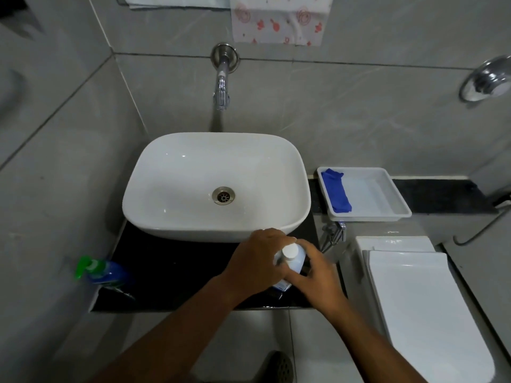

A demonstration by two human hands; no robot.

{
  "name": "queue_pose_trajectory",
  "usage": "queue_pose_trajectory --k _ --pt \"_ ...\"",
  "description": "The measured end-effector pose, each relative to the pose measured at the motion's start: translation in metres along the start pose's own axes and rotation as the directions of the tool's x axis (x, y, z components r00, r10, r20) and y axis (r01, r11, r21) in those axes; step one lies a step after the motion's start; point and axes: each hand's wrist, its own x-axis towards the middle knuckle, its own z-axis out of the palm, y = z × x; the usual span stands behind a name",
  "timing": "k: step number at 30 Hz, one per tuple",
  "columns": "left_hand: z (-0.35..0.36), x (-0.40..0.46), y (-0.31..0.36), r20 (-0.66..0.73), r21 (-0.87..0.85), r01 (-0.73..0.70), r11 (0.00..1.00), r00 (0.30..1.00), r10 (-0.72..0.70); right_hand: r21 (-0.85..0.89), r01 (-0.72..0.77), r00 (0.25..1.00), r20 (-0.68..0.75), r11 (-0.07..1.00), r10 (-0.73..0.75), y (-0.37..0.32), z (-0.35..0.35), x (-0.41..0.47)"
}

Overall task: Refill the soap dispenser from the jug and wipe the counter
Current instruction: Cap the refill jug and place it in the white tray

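Note:
A pale blue jug (pixel 294 261) with a white screw cap stands on the black counter (pixel 177 272), just in front of the white basin (pixel 218 186). My left hand (pixel 257 261) grips the jug's left side. My right hand (pixel 315 272) wraps around its right side, below the cap. A blue soap dispenser (pixel 106 273) with a green pump top stands at the counter's left end. A folded blue cloth (pixel 337 190) lies in a white tray (pixel 387 194) to the right of the basin.
A chrome tap (pixel 221 89) juts from the grey tiled wall above the basin. A white toilet (pixel 414 305) with its lid down is at the right, close to my right arm. A patterned cloth (pixel 279 17) hangs on the wall.

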Motion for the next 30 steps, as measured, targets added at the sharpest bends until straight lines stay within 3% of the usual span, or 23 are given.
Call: queue_pose_trajectory --k 2,6,8,10,12,15,17,20,24,26,30 --pt "0.0 -0.001 -0.004 -0.028 0.066 -0.009 0.998 1.0 0.01 0.007 0.0 1.0 0.006 1.0 0.0 0.0 0.0 0.0" --pt "0.001 0.004 0.006 -0.21 0.061 0.218 0.974 0.957 -0.201 -0.013 0.007 1.0 0.021 1.0 -0.007 0.003 0.0 0.002" --pt "0.003 0.006 0.007 -0.177 0.086 0.199 0.976 0.967 -0.181 -0.009 0.003 1.0 0.021 1.0 -0.003 0.003 0.0 0.002" --pt "0.009 0.004 0.003 -0.058 0.088 0.108 0.99 0.993 -0.103 0.016 0.016 1.0 0.011 1.0 -0.016 0.002 0.0 0.001" --pt "0.015 -0.001 0.0 0.019 0.097 0.106 0.99 0.994 -0.108 0.023 0.029 0.999 0.014 0.999 -0.03 0.002 0.0 0.001" --pt "0.014 -0.001 0.004 -0.187 0.025 0.254 0.967 0.951 -0.245 -0.004 0.025 1.0 0.011 1.0 -0.024 0.003 0.0 0.001" --pt "0.013 0.001 0.005 -0.24 0.039 0.214 0.976 0.95 -0.199 -0.015 0.024 1.0 0.008 1.0 -0.024 0.002 0.001 0.002" --pt "0.019 -0.003 0.0 -0.113 0.031 0.087 0.996 0.99 -0.083 0.016 0.024 1.0 0.001 1.0 -0.024 0.003 0.002 0.002" --pt "0.018 -0.003 0.0 -0.307 -0.054 0.223 0.973 0.924 -0.229 -0.015 0.004 1.0 0.017 1.0 -0.003 0.005 0.003 0.003" --pt "0.017 0.0 0.0 -0.342 0.009 0.223 0.975 0.917 -0.206 -0.027 0.001 1.0 0.007 1.0 -0.001 0.004 0.004 0.003" --pt "0.026 -0.006 -0.006 -0.197 -0.061 0.009 0.998 0.98 -0.02 0.017 0.015 1.0 -0.012 1.0 -0.015 0.004 0.003 0.003"
